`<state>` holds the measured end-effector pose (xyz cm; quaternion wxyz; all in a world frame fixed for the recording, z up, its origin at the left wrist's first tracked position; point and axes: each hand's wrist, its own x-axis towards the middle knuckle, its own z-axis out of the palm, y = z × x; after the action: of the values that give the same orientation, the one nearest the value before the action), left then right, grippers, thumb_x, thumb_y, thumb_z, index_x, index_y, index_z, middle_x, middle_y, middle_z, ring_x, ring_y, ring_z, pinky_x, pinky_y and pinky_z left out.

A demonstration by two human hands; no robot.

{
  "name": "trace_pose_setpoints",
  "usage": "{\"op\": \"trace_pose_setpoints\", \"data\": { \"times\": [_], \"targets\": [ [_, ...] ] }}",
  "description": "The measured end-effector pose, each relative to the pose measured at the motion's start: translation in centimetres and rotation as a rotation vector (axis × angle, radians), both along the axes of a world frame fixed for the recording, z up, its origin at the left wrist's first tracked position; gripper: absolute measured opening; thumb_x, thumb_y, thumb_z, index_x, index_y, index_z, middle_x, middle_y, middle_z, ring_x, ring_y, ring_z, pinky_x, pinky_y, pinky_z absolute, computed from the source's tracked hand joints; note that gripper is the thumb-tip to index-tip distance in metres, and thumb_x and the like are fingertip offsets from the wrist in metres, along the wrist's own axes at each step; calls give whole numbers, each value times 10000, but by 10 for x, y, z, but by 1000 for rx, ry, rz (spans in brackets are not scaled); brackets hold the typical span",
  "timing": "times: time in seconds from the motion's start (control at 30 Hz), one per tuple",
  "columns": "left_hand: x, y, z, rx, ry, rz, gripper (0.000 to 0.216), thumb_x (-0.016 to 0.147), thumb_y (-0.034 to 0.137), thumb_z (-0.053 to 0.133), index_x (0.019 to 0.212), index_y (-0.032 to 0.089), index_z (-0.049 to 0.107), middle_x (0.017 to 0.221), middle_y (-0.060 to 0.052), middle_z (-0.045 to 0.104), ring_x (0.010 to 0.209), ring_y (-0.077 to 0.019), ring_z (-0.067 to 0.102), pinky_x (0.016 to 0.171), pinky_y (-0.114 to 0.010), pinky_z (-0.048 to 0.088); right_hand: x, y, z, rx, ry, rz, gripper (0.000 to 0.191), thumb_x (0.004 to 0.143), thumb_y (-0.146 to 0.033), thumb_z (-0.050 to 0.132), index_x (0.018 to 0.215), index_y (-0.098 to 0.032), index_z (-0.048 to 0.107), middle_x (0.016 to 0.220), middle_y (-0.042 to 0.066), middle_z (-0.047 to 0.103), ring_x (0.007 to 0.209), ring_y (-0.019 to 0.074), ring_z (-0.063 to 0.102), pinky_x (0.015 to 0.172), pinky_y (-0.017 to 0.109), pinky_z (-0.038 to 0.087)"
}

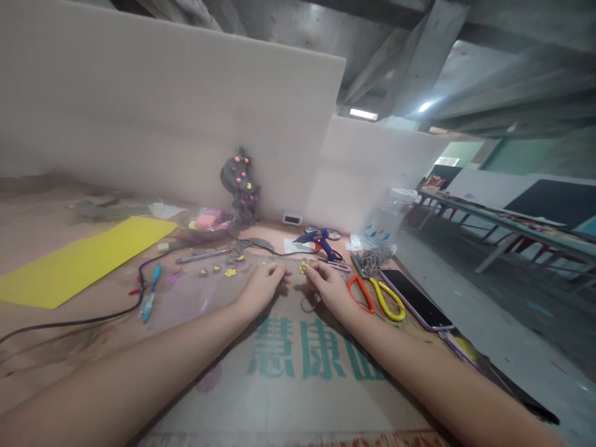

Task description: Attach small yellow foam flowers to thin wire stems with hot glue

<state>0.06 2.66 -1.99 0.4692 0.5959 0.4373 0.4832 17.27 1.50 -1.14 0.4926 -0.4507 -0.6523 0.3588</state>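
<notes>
Head view: right hand (327,282) has small yellow flower-shaped piece (303,267) pinched in its fingertips, out in front over brown work surface with green printed characters (274,403)! Left hand (266,282) near, fingers curled close; whether gripping anything, cannot tell. Blue pistol-shaped glue gun (321,239) lies just beyond.
</notes>
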Motion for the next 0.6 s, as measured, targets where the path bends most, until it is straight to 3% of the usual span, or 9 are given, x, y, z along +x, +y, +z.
{"op": "trace_pose_setpoints", "data": {
  "times": [0.13, 0.3, 0.4, 0.53, 0.6],
  "targets": [
    [-1, -2, 5, -30, 6, -51, 357, 806, 423, 545, 913, 117, 694, 883, -94, 727, 696, -159, 643, 650, -263, 480, 0, -2, 3, -13, 6, 6, 349, 826, -517, 582, 711, -196, 510, 580, -46, 468, 533, 106, 435, 507, 243, 366],
    [-6, -2, 12, -110, 34, -78, 333, 770, 450, 618, 791, 126, 691, 720, -61, 690, 635, -155, 631, 585, -250, 452, 0, -4, 6, 5, -14, -2, 353, 827, -519, 575, 710, -192, 517, 573, -47, 470, 526, 104, 426, 509, 245, 356],
    [-10, 0, 18, -232, -97, -142, 267, 703, 389, 702, 785, 137, 664, 764, -46, 673, 642, -131, 614, 628, -264, 483, 0, -5, 5, 5, -23, -11, 358, 825, -527, 574, 711, -194, 510, 566, -49, 477, 520, 107, 434, 513, 248, 361],
    [-16, 0, 35, -317, -104, -172, 302, 606, 265, 771, 857, 152, 646, 719, -15, 622, 607, -115, 566, 603, -267, 469, 1, -2, 3, 21, -33, -16, 356, 827, -527, 572, 718, -193, 512, 578, -42, 486, 533, 109, 444, 513, 247, 358],
    [-22, -2, 49, -277, -34, -199, 292, 606, 215, 749, 869, 142, 647, 733, -23, 625, 608, -113, 560, 603, -262, 454, 3, 0, 4, 19, -31, -19, 367, 818, -542, 572, 718, -193, 515, 576, -40, 480, 529, 108, 438, 504, 247, 359]
  ]
}}
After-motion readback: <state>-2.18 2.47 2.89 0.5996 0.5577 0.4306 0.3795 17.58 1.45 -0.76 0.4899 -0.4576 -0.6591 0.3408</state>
